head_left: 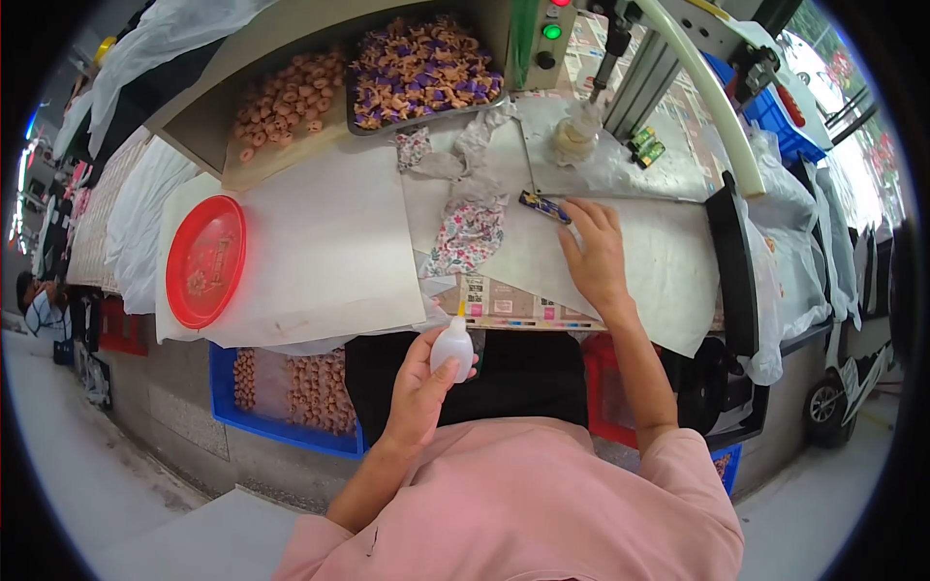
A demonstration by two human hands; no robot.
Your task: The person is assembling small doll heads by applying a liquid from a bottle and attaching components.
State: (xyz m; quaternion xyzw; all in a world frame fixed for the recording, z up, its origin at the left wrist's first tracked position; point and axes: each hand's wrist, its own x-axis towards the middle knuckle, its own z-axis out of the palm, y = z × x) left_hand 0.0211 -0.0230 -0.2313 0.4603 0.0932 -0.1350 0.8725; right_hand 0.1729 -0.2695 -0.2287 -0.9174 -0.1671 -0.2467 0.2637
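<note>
Held upright over my lap, in front of the table's near edge, is a white squeeze bottle (451,351) with a thin yellow nozzle. My left hand (417,395) is wrapped round it. My right hand (599,254) is over the table with its fingers stretched out and thumb apart. Its fingertips reach the right end of a small dark blue and yellow tube-like package (542,206) lying on the white sheet. Whether they press on it I cannot tell. A crumpled floral cloth (470,232) lies to the left of the package.
A red round tray (206,261) lies at left. Behind are loose doll-head-like pieces (291,97) and a dark tray (360,124) of small figures. Back right stands a press (620,68) beside a clear jar (575,137) and small green-yellow packages (646,147). A blue crate (221,392) is below.
</note>
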